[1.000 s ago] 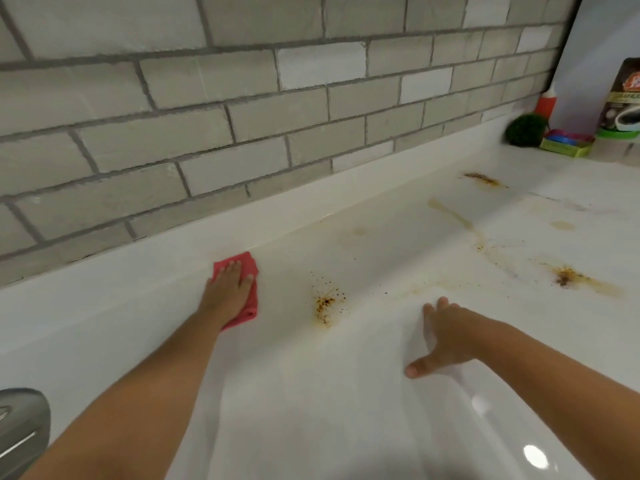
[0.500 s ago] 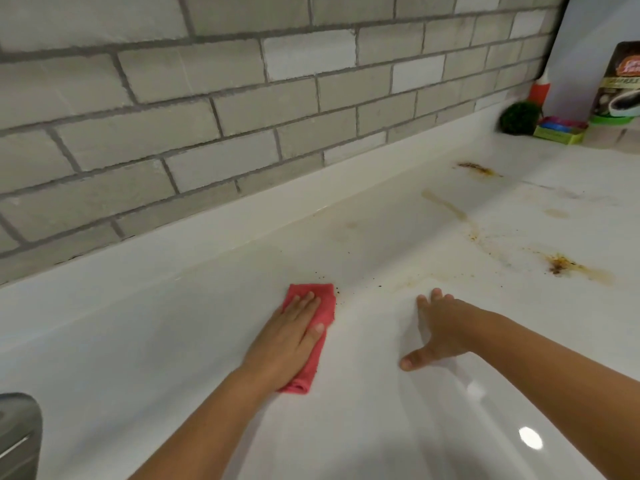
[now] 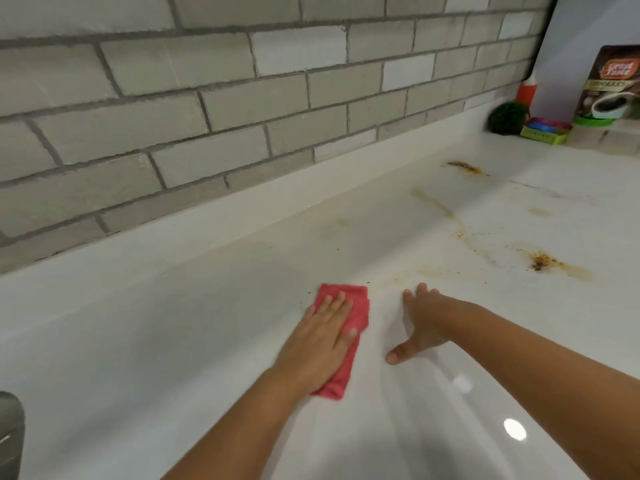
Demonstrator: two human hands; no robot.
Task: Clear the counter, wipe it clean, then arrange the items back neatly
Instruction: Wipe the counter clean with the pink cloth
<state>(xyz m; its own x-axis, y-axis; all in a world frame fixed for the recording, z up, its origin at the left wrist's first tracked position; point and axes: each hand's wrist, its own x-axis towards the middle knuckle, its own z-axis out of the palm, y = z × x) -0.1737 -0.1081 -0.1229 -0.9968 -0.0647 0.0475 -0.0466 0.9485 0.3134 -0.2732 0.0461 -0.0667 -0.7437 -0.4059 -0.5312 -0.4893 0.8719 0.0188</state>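
The cloth is pinkish red on a glossy white worktop. Right of the cloth, brown and yellow stains speckle the white. Behind the cloth run grey brick-pattern tiles with darker grout, a few of them paler. Far right of the cloth are a dark green scrubber, a lime-green tray and a brown coffee pouch.

left hand flat on red cloth, stained counter

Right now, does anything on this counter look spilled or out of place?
Yes. Brown spills mark the counter beyond the right hand: a speckled patch, a long streak and a smear near the wall. The left hand presses the cloth flat, short of them all.
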